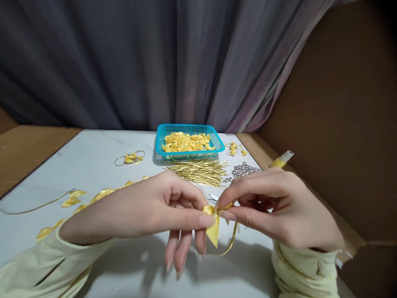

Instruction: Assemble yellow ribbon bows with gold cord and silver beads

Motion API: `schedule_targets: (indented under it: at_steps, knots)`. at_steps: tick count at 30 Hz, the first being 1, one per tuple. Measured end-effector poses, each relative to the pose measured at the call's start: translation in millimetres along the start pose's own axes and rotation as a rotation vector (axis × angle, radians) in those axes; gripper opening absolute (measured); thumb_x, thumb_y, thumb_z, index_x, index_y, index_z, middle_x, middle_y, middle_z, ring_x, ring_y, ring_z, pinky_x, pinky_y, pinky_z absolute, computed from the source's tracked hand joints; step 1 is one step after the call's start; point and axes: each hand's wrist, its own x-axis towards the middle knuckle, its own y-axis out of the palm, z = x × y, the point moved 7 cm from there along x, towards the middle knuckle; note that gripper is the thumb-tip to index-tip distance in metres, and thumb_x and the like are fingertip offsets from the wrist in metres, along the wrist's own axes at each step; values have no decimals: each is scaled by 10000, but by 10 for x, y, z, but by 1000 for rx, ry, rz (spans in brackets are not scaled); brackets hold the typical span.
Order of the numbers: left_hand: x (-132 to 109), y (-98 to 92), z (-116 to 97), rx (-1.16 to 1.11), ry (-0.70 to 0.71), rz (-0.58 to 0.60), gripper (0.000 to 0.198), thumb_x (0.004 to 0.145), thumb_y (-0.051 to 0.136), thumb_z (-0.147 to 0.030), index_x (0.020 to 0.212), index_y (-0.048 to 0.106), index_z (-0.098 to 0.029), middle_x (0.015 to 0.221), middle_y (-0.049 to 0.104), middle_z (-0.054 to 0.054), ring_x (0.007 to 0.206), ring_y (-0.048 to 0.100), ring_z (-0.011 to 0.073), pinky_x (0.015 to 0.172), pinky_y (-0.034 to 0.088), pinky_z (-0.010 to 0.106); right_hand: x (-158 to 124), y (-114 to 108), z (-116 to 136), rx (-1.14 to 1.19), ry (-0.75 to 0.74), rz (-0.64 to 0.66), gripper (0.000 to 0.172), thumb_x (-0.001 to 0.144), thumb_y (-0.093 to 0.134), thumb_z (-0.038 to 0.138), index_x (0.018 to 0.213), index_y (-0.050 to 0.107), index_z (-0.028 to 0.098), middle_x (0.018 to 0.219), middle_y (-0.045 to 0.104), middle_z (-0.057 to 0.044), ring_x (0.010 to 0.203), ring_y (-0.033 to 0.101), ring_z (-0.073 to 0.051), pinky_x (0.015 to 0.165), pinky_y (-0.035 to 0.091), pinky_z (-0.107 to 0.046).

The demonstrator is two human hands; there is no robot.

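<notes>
Between my two hands is a yellow satin ribbon bow (212, 231) with a pointed tail hanging down. My left hand (173, 211) pinches one side of it between thumb and forefinger, the other fingers hanging loose below. My right hand (273, 207) pinches the bow's other side near its middle, where gold wire is wound. A curved gold cord (231, 244) loops down beneath the right fingertips. Small metal blade tips (213, 198) show just behind the hands. Past my right knuckles sticks out a yellow tube with a white end (283, 158); whether the hand touches it is hidden.
A blue basket (159, 145) full of yellow bows stands at the back. Before it lie gold twist ties (198, 171) and silver beads (245, 169). Wired bows (132, 158) lie at left, more bows (72, 198) beside my left arm. A cardboard wall (335, 124) rises at right.
</notes>
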Motion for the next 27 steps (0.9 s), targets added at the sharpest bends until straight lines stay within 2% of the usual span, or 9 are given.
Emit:
schedule_targets:
  at_steps: [4,6,8,11,18,22,27]
  knots:
    - [8,-6,54,-58,-81,35,208,863,576,-331,755,677,-185,612,697,-13,447,595,62,465,488,129,7,-1,22,-4,-18,2,122,804,629,154,780,729,89,605,645,-48,449,451,-66,386,323,-185]
    - [4,3,63,-98,-85,67,188,863,576,-324,778,677,-190,745,727,2,493,615,59,469,490,123,6,-7,31,0,-31,-6,121,805,632,153,783,732,90,615,660,-51,452,466,-66,389,333,-182]
    - [1,18,53,-130,-67,101,187,875,555,-300,790,684,-195,787,728,-8,513,622,52,470,486,113,2,-9,31,7,-37,-11,118,807,633,151,787,733,91,621,670,-51,454,475,-65,394,343,-179]
    - [4,42,27,-148,-35,123,185,872,553,-288,787,692,-201,782,722,-25,522,625,47,473,487,107,2,-5,27,8,-39,-7,111,806,637,148,783,732,95,614,673,-42,455,482,-63,397,350,-174]
    - [2,31,45,-121,-68,-6,153,848,603,-255,725,670,-193,689,695,-35,460,602,33,473,475,101,19,-17,64,-12,-72,0,97,804,638,136,779,727,106,577,637,-11,450,462,-52,403,360,-156]
    - [16,33,39,-148,-71,28,186,859,595,-276,719,670,-179,642,683,-27,456,609,45,451,467,100,14,-25,80,-57,-84,8,99,807,629,126,802,728,117,556,616,2,440,442,-54,403,354,-164]
    - [35,31,38,-180,-108,82,209,886,554,-248,733,678,-177,689,706,-22,468,615,44,456,478,103,0,-28,102,-57,-124,28,103,819,623,118,804,724,103,656,695,-40,510,540,-73,447,402,-172]
